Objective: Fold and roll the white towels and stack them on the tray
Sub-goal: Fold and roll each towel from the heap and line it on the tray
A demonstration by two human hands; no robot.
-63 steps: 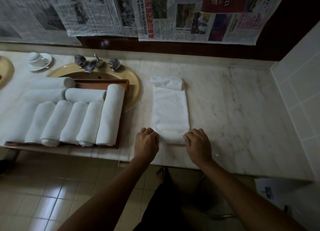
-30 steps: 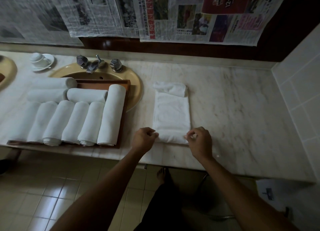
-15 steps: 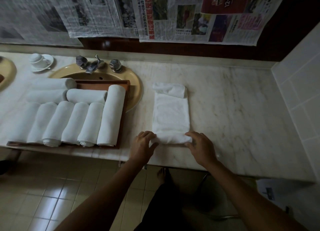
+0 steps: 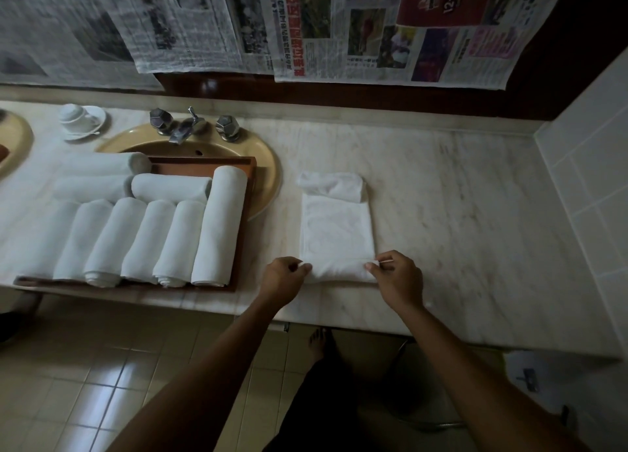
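Note:
A white towel (image 4: 336,227) lies folded into a long strip on the marble counter, its far end turned over in a loose flap. Its near end is curled into a short roll. My left hand (image 4: 283,276) pinches the roll's left end and my right hand (image 4: 396,278) pinches its right end. To the left, a brown wooden tray (image 4: 249,193) rests over the sink and holds several rolled white towels (image 4: 136,237), some lengthwise in a row and others crosswise behind them.
A yellow sink (image 4: 268,169) with a chrome tap (image 4: 183,129) sits under the tray. A white cup on a saucer (image 4: 80,120) stands at the back left. Newspapers (image 4: 373,30) hang on the wall. A tiled wall (image 4: 594,166) bounds the counter on the right.
Both hands have worked the towel's near edge, pressing, lifting and curling it over; that end is now a short roll that reaches slightly farther up the strip.

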